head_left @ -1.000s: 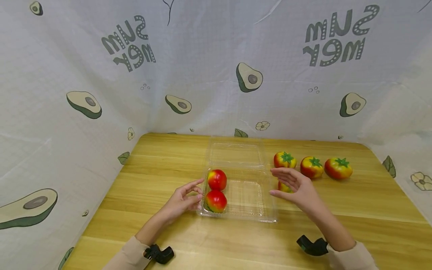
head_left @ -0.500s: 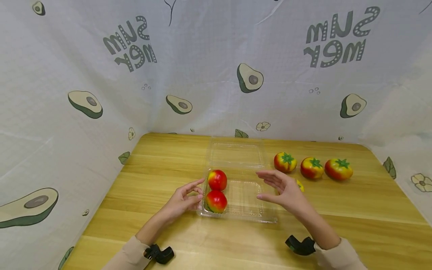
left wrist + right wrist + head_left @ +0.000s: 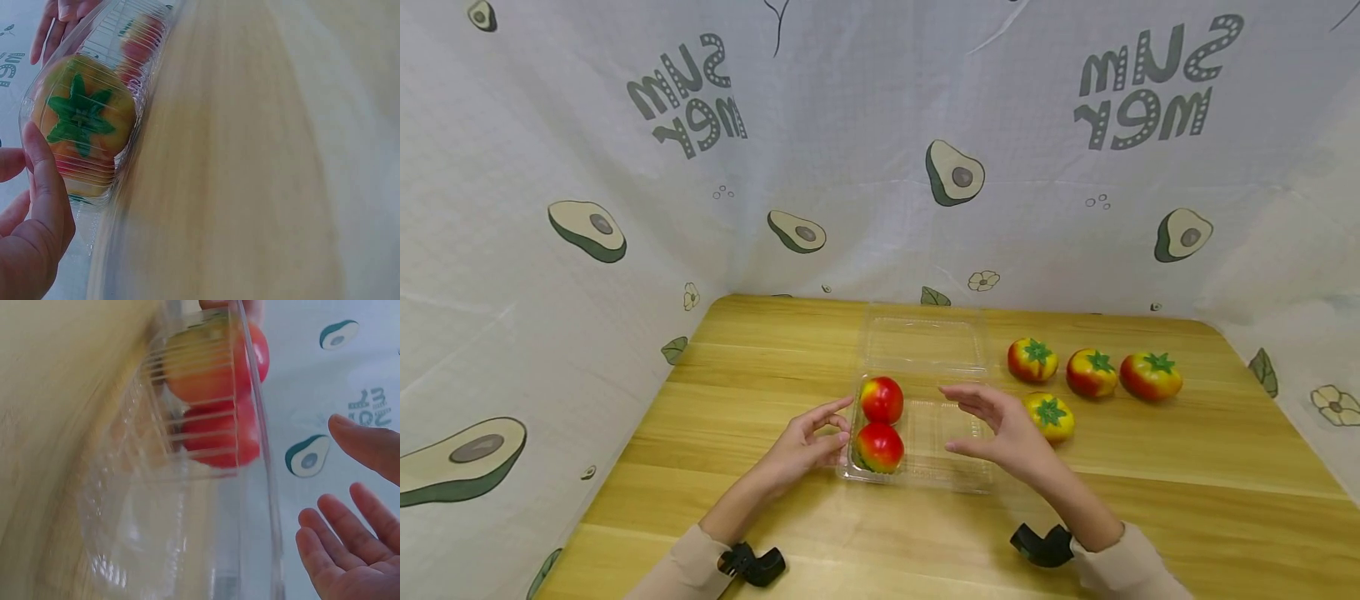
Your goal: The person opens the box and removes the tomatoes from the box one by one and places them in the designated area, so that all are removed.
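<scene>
A clear plastic clamshell box (image 3: 917,482) lies with its lid folded back. Two red-and-yellow tomatoes (image 3: 882,400) sit one behind the other along its left side. At the left wall rests my left hand (image 3: 801,446), its fingers loosely bent; in the left wrist view the thumb (image 3: 47,181) touches the rim beside a tomato (image 3: 81,125). My right hand (image 3: 1000,429) hovers over the box's right part, thumb and fingers spread apart with nothing between them. The right wrist view shows that hand (image 3: 356,544) above the box rim (image 3: 269,487).
Right of the box stands a yellow tomato (image 3: 1049,417) with a green star-shaped calyx, close to my right wrist. Behind it a row of tomatoes (image 3: 1092,372) extends rightward. A printed cloth (image 3: 880,167) hangs along the wooden table's (image 3: 760,350) back and sides.
My right hand has moved left, from beside the near tomato to over the box, uncovering that tomato. The left hand and the tomatoes have stayed put.
</scene>
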The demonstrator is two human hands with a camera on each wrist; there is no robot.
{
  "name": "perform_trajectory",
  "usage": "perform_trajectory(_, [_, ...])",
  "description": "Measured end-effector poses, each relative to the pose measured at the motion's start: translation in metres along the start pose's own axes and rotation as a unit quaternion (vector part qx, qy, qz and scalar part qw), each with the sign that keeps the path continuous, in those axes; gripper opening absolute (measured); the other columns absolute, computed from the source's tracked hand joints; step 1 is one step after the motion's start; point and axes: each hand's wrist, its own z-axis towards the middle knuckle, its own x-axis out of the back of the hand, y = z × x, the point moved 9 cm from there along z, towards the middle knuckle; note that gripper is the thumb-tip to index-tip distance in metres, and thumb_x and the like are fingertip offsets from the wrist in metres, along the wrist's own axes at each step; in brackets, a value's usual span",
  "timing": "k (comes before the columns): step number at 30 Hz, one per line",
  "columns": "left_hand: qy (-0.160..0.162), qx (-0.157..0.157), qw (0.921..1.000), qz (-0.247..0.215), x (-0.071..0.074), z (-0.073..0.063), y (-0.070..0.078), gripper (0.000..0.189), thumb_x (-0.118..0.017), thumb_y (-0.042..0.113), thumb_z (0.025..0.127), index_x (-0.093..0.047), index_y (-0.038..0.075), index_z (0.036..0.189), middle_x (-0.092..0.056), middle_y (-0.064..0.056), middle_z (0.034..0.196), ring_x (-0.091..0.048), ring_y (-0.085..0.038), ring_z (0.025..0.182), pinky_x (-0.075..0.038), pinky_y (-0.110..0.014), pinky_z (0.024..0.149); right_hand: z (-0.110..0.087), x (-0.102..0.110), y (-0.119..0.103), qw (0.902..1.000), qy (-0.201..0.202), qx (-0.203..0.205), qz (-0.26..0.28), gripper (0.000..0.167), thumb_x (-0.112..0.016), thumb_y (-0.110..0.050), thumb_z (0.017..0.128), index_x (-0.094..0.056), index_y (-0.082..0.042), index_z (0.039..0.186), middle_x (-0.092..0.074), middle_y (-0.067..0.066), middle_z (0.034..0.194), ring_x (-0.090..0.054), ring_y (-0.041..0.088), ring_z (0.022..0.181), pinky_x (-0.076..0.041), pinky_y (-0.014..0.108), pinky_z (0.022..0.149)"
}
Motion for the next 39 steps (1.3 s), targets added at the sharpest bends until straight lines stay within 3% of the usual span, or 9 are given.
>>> perform_trajectory(4, [0.000, 0.000, 1.0000, -0.003, 0.000, 0.000, 0.000, 0.058, -0.060, 0.001, 0.099, -0.039, 0.008, 0.153, -0.051, -0.009, 0.111, -0.059, -0.013, 0.076, -0.060, -0.029, 0.076, 0.003, -0.008, -0.001, 0.9999, -0.004, 0.010, -0.007, 0.062, -0.084, 0.006, 0.075, -0.057, 0.005, 0.131, -0.059, 0.018, 0.132, -0.054, 0.036, 0.123, -0.043, 0.021, 0.104])
perform_trajectory(8, [0.000, 0.000, 1.0000, -0.004, 0.000, 0.000, -0.001, 0.058, -0.059, 0.001, 0.099, -0.039, 0.008, 0.153, -0.051, -0.010, 0.111, -0.060, -0.013, 0.076, -0.060, -0.029, 0.077, 0.006, -0.014, -0.003, 0.9994, -0.004, 0.033, -0.013, 0.061, -0.084, 0.007, 0.073, -0.059, 0.005, 0.129, -0.060, 0.019, 0.130, -0.056, 0.035, 0.120, -0.043, 0.023, 0.104])
perform_trajectory(14, [0.000, 0.000, 1.0000, -0.006, 0.000, 0.000, 0.000, 0.059, -0.060, 0.001, 0.099, -0.039, 0.008, 0.153, -0.051, -0.009, 0.111, -0.061, -0.014, 0.076, -0.060, -0.029, 0.077, 0.010, -0.024, -0.003, 0.9986, -0.010, 0.047, -0.023, 0.063, -0.085, 0.009, 0.071, -0.059, 0.007, 0.128, -0.061, 0.021, 0.129, -0.055, 0.044, 0.118, -0.045, 0.037, 0.105])
perform_trajectory(21, [-0.004, -0.009, 0.9999, -0.006, 0.000, 0.002, 0.001, 0.058, -0.059, 0.000, 0.099, -0.037, 0.002, 0.152, -0.050, -0.010, 0.109, -0.061, -0.013, 0.077, -0.060, -0.028, 0.076, 0.013, -0.034, -0.002, 0.9982, -0.020, 0.033, -0.047, 0.066, -0.084, 0.011, 0.071, -0.059, 0.004, 0.132, -0.060, 0.018, 0.133, -0.055, 0.038, 0.122, -0.043, 0.048, 0.106])
perform_trajectory(29, [-0.005, -0.007, 0.9999, -0.006, 0.000, 0.002, 0.000, 0.059, -0.061, 0.002, 0.098, -0.038, 0.006, 0.153, -0.051, -0.009, 0.109, -0.062, -0.014, 0.077, -0.060, -0.030, 0.077, 0.016, -0.046, -0.001, 0.9964, -0.031, 0.038, -0.069, 0.067, -0.087, 0.010, 0.068, -0.062, 0.001, 0.130, -0.062, 0.011, 0.132, -0.055, 0.033, 0.124, -0.044, 0.048, 0.105])
perform_trajectory(39, [-0.004, -0.004, 1.0000, -0.007, -0.001, 0.002, 0.000, 0.059, -0.060, 0.001, 0.098, -0.038, 0.005, 0.153, -0.050, -0.009, 0.109, -0.061, -0.014, 0.076, -0.060, -0.030, 0.077, 0.018, -0.056, 0.006, 0.9953, -0.049, 0.031, -0.077, 0.068, -0.088, 0.006, 0.069, -0.062, -0.002, 0.131, -0.061, 0.015, 0.131, -0.056, 0.035, 0.123, -0.045, 0.050, 0.104])
